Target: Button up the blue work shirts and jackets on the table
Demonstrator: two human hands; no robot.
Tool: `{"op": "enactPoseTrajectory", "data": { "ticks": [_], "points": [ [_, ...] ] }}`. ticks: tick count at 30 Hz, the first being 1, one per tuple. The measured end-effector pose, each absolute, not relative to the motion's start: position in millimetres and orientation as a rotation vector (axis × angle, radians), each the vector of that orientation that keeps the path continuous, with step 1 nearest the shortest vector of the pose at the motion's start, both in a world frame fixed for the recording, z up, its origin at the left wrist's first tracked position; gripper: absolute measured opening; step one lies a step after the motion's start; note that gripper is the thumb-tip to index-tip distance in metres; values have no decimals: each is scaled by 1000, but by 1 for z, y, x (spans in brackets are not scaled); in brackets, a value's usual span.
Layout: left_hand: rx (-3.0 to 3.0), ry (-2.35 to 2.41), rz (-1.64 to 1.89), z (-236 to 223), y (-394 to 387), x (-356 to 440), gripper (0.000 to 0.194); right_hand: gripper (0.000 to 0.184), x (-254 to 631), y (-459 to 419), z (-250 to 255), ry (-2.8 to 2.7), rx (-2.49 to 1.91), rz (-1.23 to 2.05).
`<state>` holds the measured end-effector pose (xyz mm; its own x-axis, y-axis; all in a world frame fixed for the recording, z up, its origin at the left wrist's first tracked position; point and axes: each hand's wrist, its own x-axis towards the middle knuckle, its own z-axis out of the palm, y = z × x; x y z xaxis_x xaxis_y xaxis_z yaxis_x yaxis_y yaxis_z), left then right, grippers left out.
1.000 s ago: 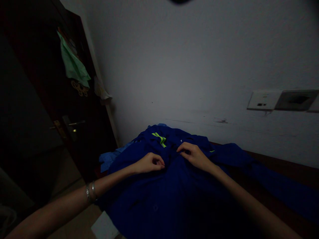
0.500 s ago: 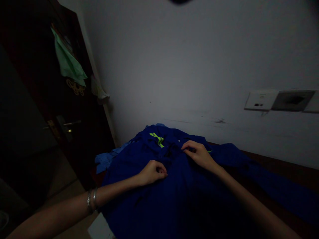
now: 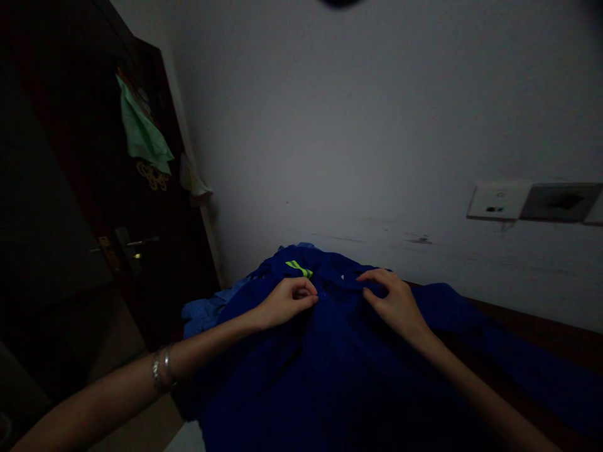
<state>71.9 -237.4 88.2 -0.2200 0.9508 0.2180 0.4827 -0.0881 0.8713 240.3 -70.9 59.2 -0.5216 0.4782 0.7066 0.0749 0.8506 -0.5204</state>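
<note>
My left fingers (image 3: 305, 304) pinch the blue shirt (image 3: 330, 358); my right fingers (image 3: 379, 276) are parted. Single-sided hold could let cloth slip.

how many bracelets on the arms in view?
2. Both are on the left forearm, side by side: one bracelet nearer the elbow, the second bracelet nearer the left hand. None visible on the right forearm; any out of frame can't be ruled out.
</note>
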Motion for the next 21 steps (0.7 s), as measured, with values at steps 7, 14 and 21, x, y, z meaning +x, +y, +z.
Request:
{"op": "enactPoseTrajectory", "data": {
  "ticks": [7,14,21],
  "points": [
    [1689,1737,1238,86,-235,85,10,16,249,-118,73,-2230,-296,864],
    [1775,1836,1237,75,-234,92,13,20,245,-127,62,-2248,-351,859],
    [1821,1837,1196,78,-239,97,14,29,243,-125,57,-2225,-351,1268]
  ]
}}
